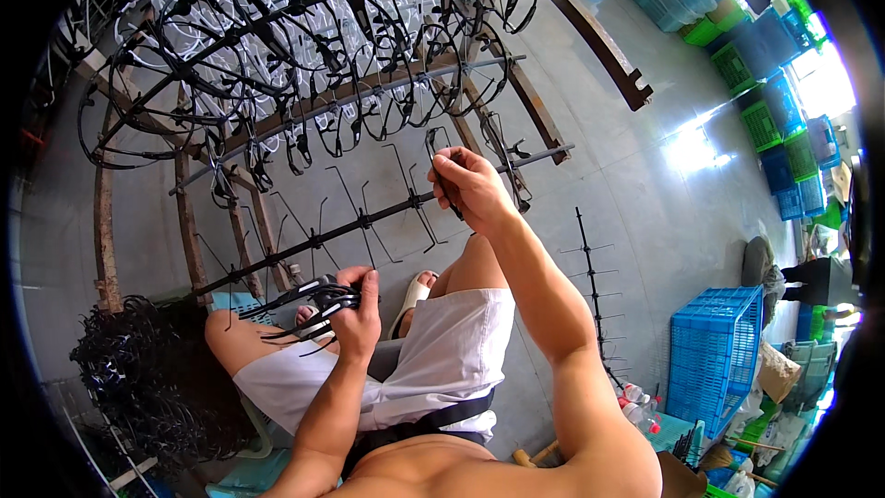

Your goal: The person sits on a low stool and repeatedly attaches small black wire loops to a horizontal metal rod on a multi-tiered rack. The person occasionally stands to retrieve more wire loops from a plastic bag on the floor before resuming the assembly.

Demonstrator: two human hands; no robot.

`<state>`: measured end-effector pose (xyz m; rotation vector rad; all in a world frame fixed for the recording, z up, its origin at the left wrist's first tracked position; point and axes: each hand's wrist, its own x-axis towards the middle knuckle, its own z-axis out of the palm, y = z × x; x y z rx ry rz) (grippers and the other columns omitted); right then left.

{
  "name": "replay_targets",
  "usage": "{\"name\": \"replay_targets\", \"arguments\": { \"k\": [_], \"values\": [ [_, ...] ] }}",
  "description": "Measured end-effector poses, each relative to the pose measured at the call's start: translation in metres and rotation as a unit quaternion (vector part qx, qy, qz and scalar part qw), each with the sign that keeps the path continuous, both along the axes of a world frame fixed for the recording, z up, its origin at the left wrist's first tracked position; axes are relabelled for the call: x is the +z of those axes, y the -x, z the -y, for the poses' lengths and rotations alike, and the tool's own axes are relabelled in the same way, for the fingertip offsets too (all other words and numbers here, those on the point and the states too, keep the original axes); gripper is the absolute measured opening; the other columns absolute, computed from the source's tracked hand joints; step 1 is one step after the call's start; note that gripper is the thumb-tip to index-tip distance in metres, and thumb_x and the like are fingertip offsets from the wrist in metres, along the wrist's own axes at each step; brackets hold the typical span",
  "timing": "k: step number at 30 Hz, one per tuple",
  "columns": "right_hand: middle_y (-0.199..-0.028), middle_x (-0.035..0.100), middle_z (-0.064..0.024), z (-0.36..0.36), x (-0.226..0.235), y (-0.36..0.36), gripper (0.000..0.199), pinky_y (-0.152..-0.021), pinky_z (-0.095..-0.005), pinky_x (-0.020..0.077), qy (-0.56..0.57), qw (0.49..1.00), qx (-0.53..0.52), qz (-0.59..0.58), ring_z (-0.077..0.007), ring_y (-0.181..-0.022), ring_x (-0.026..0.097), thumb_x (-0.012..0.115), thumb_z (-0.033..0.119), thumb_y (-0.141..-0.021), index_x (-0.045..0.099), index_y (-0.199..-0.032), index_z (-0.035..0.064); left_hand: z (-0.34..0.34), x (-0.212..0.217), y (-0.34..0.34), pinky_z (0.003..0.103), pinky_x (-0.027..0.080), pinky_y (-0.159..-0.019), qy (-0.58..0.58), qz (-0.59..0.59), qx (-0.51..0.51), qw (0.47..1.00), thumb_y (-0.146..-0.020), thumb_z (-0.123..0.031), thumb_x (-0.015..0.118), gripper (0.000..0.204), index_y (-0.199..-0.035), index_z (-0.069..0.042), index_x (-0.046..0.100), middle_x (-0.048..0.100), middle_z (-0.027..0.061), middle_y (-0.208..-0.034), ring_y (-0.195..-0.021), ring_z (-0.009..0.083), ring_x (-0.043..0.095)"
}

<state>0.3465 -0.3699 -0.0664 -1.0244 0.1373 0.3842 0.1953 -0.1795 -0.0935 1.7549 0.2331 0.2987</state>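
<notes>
The right hand [470, 186] has its fingers clamped on 1 black eyeglass frame [437, 155], held upright against the pronged rack bar [369, 218], whose long axis runs from 8 to 2 o'clock. The left hand [355, 314], at 7 o'clock from it (over the lap), has fingers closed around a bundle of black frames [309, 306], so the right hand is nearer the bar.

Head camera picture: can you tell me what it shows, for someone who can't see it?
A seated person's right hand hangs a black glasses frame on a pronged rod of a rack full of frames. The left hand grips a bundle of frames over the lap. A blue crate stands on the right.
</notes>
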Motion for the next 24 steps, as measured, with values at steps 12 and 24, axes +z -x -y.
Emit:
{"name": "replay_targets", "arguments": {
  "k": [12, 24],
  "values": [
    [-0.076, 0.058, -0.0048, 0.001, 0.000, -0.001, 0.012, -0.050, -0.0228, 0.0418, -0.011, 0.999, -0.008, -0.041, -0.0115, -0.058, 0.053, 0.058, 0.017, -0.090, 0.052, -0.091, 0.0064, 0.003, 0.004, 0.000, 0.023, 0.039, -0.062, 0.015, -0.015, -0.006, 1.000, -0.090, -0.016, 0.058, 0.014, -0.088, -0.002, 0.057, 0.053, -0.0003, -0.077, -0.067, 0.0078, 0.046],
    [-0.077, 0.059, -0.0075, 0.003, -0.004, 0.011, 0.015, -0.049, -0.0243, 0.0449, -0.036, 0.998, -0.022, 0.042, -0.0123, -0.058, 0.055, 0.059, 0.015, -0.089, 0.050, -0.093, 0.0038, 0.004, 0.003, -0.001, 0.024, 0.041, -0.061, -0.049, 0.013, 0.007, 0.999, -0.091, -0.018, 0.057, 0.017, -0.090, -0.001, 0.056, 0.053, 0.0019, -0.076, -0.067, 0.0100, 0.049]
  ]
}}
